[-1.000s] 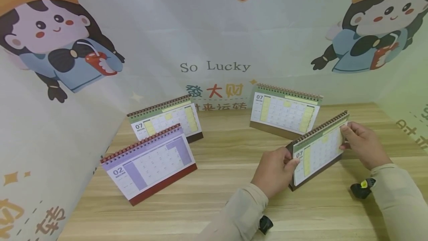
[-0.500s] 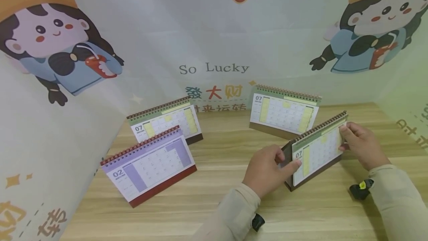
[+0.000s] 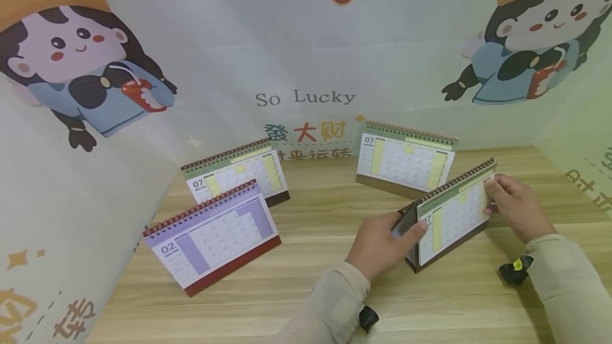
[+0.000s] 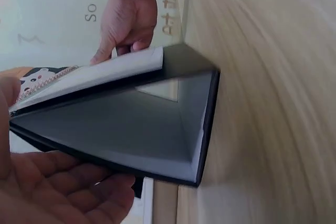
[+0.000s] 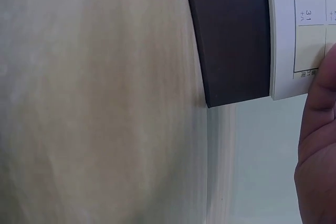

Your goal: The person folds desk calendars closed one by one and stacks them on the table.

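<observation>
A desk calendar [image 3: 456, 219] with a green-topped 07 page, spiral binding and dark stand stands upright at an angle on the table, right of centre in the head view. My left hand [image 3: 375, 243] holds its left end, thumb on the front page and fingers behind the back panel. In the left wrist view, the fingers [image 4: 68, 182] lie along the outside of the stand [image 4: 152, 129], whose triangular hollow shows. With the thumb in front, my right hand [image 3: 518, 206] pinches the upper right edge; its fingers behind are mostly hidden. The right wrist view shows the thumb at the page corner [image 5: 286, 85].
Behind it stands another 07 calendar [image 3: 406, 158] with a brown base. To the left, a purple 02 calendar [image 3: 224, 238] with a red base partly covers a third 07 calendar [image 3: 248, 171]. Printed cloth walls [image 3: 215, 41] enclose the wooden table [image 3: 315, 259].
My left hand has shifted slightly left, its fingers first loosening from the calendar's left end and then closing on it again. The right hand stays at the right edge; the other calendars have not moved.
</observation>
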A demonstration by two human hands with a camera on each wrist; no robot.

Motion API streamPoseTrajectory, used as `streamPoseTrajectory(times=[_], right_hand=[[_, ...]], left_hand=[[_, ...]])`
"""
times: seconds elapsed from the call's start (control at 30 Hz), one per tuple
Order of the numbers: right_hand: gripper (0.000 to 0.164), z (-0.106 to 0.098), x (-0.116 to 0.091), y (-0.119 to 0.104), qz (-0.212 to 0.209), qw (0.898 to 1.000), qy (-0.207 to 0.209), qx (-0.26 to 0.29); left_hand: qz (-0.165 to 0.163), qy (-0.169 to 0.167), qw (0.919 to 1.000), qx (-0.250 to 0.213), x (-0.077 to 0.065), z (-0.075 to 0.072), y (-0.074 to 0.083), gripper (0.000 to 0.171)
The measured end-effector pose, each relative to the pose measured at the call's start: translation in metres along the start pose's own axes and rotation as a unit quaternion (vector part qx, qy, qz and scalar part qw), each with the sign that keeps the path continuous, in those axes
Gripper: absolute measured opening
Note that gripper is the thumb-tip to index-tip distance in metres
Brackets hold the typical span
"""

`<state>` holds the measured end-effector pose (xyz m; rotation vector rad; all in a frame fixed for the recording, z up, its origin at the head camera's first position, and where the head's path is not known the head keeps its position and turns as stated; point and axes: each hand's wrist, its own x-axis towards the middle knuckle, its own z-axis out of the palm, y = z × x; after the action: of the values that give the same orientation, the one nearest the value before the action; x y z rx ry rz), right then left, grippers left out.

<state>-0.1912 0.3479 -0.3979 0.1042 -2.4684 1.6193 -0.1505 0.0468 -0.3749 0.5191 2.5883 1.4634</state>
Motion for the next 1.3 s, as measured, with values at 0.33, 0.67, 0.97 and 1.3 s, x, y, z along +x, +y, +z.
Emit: streamPoseTrajectory(times=[0.33, 0.67, 0.97, 1.3], right_hand=[[0.03, -0.001, -0.003, 0.003, 0.008, 1.0, 0.003, -0.022], [0.028, -0.001, -0.005, 0.002, 0.005, 1.0, 0.006, -0.013], [0.028, 0.0, -0.002, 0.001, -0.003, 1.0, 0.008, -0.013], [0.027, 0.001, -0.002, 0.001, -0.002, 1.0, 0.007, -0.016]], left_hand=[[-0.046, -0.104, 0.991, -0.071, 0.018, 0.001, 0.003, 0.063], [-0.059, -0.108, 0.9787, -0.165, 0.029, 0.01, 0.006, 0.064], [-0.065, -0.078, 0.9747, -0.199, 0.03, 0.012, 0.01, 0.057], [-0.159, -0.041, 0.9454, -0.282, 0.034, 0.013, 0.025, 0.059]])
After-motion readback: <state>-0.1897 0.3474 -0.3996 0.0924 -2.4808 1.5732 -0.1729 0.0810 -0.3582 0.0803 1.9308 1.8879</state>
